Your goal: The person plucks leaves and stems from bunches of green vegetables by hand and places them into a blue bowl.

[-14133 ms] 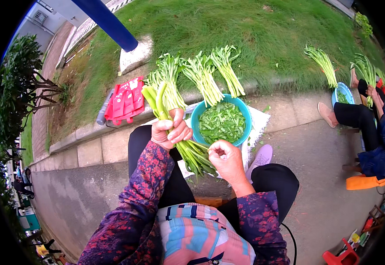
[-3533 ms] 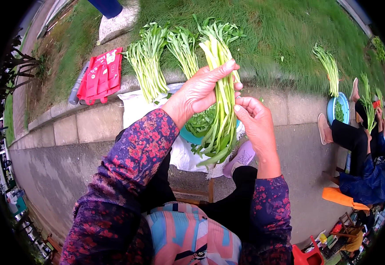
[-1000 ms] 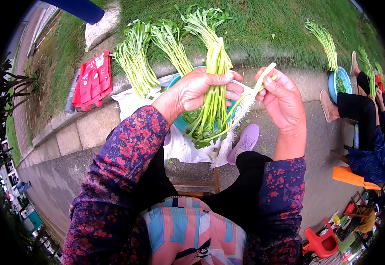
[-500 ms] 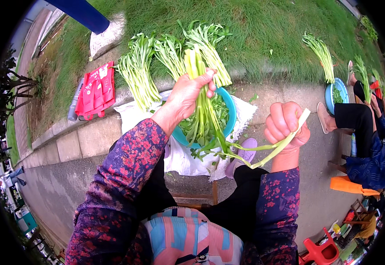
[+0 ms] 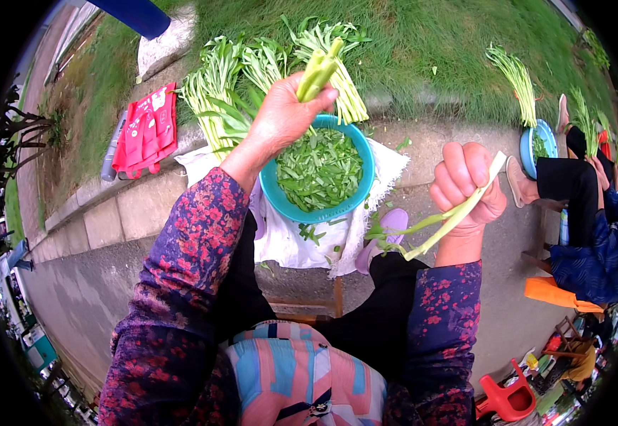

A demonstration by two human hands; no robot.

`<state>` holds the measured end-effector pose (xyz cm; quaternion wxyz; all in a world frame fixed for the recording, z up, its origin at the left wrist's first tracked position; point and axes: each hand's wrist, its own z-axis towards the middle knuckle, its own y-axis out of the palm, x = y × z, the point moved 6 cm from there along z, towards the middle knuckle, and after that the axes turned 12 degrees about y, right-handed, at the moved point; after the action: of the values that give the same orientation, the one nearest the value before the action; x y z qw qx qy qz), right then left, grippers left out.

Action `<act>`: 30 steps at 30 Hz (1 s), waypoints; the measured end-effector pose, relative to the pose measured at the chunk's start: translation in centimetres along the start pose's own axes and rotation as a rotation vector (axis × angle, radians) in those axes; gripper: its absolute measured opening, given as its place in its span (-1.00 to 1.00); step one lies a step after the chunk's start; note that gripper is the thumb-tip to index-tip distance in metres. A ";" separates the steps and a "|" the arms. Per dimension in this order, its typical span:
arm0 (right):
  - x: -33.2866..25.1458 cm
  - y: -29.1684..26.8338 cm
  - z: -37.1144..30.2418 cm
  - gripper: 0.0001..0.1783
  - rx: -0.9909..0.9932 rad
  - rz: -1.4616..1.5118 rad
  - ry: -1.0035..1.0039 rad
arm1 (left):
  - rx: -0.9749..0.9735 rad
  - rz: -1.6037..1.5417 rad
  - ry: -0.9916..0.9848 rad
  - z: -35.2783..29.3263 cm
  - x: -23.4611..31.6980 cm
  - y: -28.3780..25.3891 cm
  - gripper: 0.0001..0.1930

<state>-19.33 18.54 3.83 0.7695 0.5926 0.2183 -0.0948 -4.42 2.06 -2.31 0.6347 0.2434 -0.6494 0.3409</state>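
Bundle of thick pale-green vegetable stems [image 5: 317,75], clasped in left hand [image 5: 285,113], blunt ends up, above far rim of round turquoise plastic basin [image 5: 369,170]. Single long pale-green stalk [image 5: 458,220], bent near lower end, gripped in tight fist of right hand [image 5: 468,186], right of basin, apart from it. Inside basin: heap of short green leafy pieces [image 5: 321,169]. Under basin: white frayed-edged cloth [image 5: 291,248]. Beyond basin: leafy green bunches [image 5: 346,92] by grass. Well left of basin: flat red bag with handles [image 5: 146,135].
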 end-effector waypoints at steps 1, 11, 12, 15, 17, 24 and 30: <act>0.2 -0.3 0.2 -0.78 0.063 -0.057 0.013 | -0.099 -0.102 -0.054 -0.4 0.2 1.4 -0.80; 1.4 -4.9 1.0 -0.85 0.801 -0.427 0.182 | -0.360 -0.529 -0.321 -2.9 -0.5 6.9 -0.69; 1.4 -4.8 1.1 -0.86 0.823 -0.442 0.182 | -0.361 -0.519 -0.315 -3.0 -0.7 7.0 -0.70; 1.4 -4.4 1.4 -0.87 0.857 -0.498 0.167 | -0.395 -0.549 -0.261 -3.0 -0.6 7.5 -0.71; 1.7 -4.7 1.4 -0.86 0.868 -0.527 0.142 | -0.406 -0.538 -0.241 -3.3 -0.1 7.5 -0.70; 1.4 -4.4 1.3 -0.85 0.940 -0.635 0.133 | -0.343 -0.468 -0.265 -3.4 -0.7 7.4 -0.71; 1.0 -4.7 1.0 -0.80 1.007 -0.732 0.070 | -0.336 -0.436 -0.298 -3.1 -0.2 7.1 -0.75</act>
<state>-20.13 16.33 -0.53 0.3057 0.7723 0.3609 -0.4241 -7.73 8.96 -3.58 0.6219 0.3161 -0.7150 0.0452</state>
